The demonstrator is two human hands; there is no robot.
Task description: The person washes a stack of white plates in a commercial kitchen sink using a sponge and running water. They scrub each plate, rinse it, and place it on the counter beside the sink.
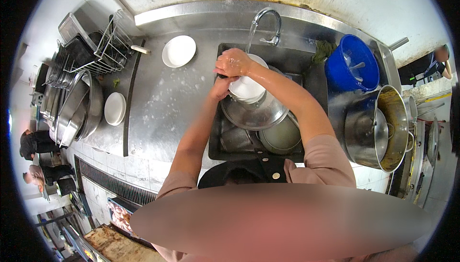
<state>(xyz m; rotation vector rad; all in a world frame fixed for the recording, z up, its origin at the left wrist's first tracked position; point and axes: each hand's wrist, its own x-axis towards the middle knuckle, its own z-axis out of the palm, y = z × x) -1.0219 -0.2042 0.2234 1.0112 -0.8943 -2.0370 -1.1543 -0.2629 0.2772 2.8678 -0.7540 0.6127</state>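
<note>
At the sink (pixel 315 96), right hand (pixel 235 62) curls beside left hand (pixel 223 87).

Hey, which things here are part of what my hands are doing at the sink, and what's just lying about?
Seemingly in use: left hand, right hand, dark item between them (mostly hidden), white dishes beside them, running faucet, sink.

Apparently just lying about: white plate on the counter, overlapping small plates at left, blue bucket, metal pot.

Head-worn downward view over sink (pixel 314 87)
</note>
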